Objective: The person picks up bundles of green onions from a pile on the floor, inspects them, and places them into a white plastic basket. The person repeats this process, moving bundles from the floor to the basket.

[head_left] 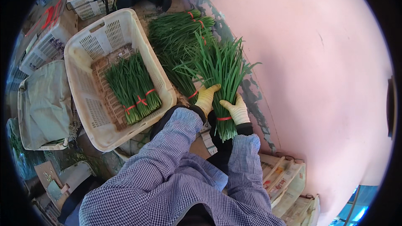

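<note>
Head view: both gloved hands, left hand [207, 97] and right hand [237, 109], fingers closed around one banded chive bundle [220, 79]; two bundles [133, 87] crated in the white crate [90, 48], stack [178, 37] remains outside.

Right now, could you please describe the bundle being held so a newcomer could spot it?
Look along the pink wall to the pile of green bundles. The held bundle stands nearest, gripped by both gloved hands, the left hand and right hand; its neighbours lie untouched.

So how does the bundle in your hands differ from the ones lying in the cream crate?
The held bundle is gripped by both gloved hands, left hand and right hand, beside the pink wall; the crate bundles lie flat in the cream crate. The held bundle's tips fan out; theirs stay closer. All carry red ties.
</note>
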`<state>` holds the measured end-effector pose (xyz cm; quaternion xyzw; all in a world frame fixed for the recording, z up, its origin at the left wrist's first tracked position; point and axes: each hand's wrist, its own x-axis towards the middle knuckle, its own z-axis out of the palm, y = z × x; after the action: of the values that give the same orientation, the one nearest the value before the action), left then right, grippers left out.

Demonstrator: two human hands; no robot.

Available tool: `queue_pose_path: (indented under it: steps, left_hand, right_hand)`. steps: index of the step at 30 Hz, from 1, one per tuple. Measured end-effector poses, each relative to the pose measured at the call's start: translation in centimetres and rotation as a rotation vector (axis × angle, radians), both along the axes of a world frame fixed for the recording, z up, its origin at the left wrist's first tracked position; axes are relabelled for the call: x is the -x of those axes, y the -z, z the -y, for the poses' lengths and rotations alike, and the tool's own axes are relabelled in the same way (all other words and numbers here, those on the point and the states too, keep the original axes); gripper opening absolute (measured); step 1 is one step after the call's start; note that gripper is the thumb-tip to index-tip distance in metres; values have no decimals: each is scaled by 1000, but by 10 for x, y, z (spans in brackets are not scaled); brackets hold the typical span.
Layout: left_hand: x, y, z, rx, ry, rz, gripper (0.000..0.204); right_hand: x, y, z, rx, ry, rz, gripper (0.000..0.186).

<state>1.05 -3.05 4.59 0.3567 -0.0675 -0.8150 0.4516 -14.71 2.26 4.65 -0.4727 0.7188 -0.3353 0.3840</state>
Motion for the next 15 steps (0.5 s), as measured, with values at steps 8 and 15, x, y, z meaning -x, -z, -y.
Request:
queue_pose_path:
  steps: [8,15]
  left_hand:
    - [7,16,2,11,20,-2,54]
    - [7,23,3,-4,4,-14,51]
  right_hand:
    - [9,14,0,38,135,169,63]
    - [7,5,2,57,169,298,47]
